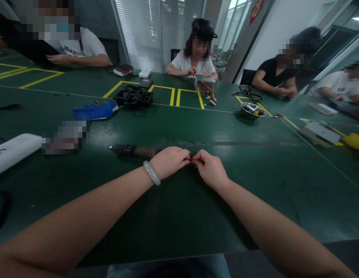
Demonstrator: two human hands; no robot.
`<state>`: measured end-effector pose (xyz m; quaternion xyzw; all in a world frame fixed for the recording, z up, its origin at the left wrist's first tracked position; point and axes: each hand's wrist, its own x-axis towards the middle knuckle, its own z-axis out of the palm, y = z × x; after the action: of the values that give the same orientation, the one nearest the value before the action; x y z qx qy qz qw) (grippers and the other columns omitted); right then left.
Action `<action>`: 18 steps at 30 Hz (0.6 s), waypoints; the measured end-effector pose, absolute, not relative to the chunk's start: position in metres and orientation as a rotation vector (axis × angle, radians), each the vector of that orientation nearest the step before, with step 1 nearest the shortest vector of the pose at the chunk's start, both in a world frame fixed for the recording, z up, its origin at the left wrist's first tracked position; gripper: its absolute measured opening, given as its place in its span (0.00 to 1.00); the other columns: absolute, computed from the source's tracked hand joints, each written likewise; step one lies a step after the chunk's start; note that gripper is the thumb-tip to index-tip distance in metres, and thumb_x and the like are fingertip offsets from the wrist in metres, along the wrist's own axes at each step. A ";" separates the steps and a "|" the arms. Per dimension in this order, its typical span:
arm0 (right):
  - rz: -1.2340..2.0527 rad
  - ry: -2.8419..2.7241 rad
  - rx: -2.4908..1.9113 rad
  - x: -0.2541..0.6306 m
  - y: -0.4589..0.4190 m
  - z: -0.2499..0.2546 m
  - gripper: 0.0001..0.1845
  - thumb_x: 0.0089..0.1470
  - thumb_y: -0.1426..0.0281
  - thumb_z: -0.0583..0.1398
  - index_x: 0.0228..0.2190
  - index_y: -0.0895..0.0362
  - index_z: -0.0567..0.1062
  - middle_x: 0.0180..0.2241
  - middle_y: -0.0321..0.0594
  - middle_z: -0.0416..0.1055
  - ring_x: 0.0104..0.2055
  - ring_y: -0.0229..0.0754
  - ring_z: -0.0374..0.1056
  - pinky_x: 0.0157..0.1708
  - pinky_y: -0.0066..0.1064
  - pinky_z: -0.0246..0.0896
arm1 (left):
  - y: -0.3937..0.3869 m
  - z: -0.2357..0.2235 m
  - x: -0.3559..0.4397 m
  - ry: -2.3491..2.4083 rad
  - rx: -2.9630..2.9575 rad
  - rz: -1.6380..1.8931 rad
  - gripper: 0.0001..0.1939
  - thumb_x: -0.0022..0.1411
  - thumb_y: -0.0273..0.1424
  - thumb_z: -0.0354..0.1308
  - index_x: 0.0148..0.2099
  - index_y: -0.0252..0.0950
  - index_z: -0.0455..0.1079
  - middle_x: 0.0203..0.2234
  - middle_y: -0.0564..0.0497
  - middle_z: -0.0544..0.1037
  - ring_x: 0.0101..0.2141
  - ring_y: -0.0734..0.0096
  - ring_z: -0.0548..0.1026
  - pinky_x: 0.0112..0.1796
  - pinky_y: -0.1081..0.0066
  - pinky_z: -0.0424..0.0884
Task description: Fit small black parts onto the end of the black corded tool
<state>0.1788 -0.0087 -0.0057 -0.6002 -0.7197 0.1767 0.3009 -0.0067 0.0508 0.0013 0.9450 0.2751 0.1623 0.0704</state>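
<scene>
Both of my hands meet fingertip to fingertip just above the green table [179,216]. My left hand [170,160] wears a pale bangle [152,173] at the wrist, and its fingers are pinched together. Opposite it, my right hand [211,168] makes a pinch as well. Something small and dark shows between the fingertips, too little of it to name. An electric screwdriver [136,151] with a black front end lies behind my left hand, its tip toward the left and its rear end hidden by that hand.
A blue glove [95,111] and black plastic parts [133,96] lie farther back. A metal bowl [251,111] of small items stands at right. At left is a white case [16,150]. Several people sit across the table, one with a grey box [205,80] with coloured cables.
</scene>
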 end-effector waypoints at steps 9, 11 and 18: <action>0.606 -1.826 -1.611 0.175 -0.005 -0.010 0.12 0.59 0.73 0.54 0.44 0.52 0.72 0.32 0.34 0.75 0.34 0.36 0.71 0.36 0.27 0.62 | 0.050 0.000 -0.006 0.862 2.832 0.498 0.07 0.64 0.33 0.54 0.41 0.34 0.69 0.35 0.48 0.76 0.39 0.66 0.75 0.44 0.64 0.69; 0.592 -1.847 -1.644 0.174 -0.004 -0.009 0.12 0.59 0.72 0.54 0.43 0.53 0.73 0.33 0.35 0.75 0.34 0.36 0.71 0.36 0.27 0.62 | 0.049 0.001 -0.006 0.863 2.837 0.492 0.07 0.63 0.32 0.54 0.41 0.34 0.68 0.34 0.48 0.76 0.39 0.66 0.75 0.44 0.64 0.69; 0.542 -1.932 -1.682 0.174 -0.002 -0.006 0.14 0.60 0.71 0.52 0.44 0.54 0.75 0.33 0.36 0.75 0.34 0.37 0.70 0.36 0.27 0.61 | 0.048 0.002 -0.004 0.860 2.858 0.509 0.05 0.63 0.30 0.53 0.40 0.34 0.67 0.35 0.47 0.76 0.40 0.66 0.75 0.44 0.64 0.69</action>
<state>0.1737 -0.0018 -0.0056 -0.6207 -0.7127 0.1998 0.2587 -0.0041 0.0478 0.0016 0.9424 0.2837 0.1680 0.0570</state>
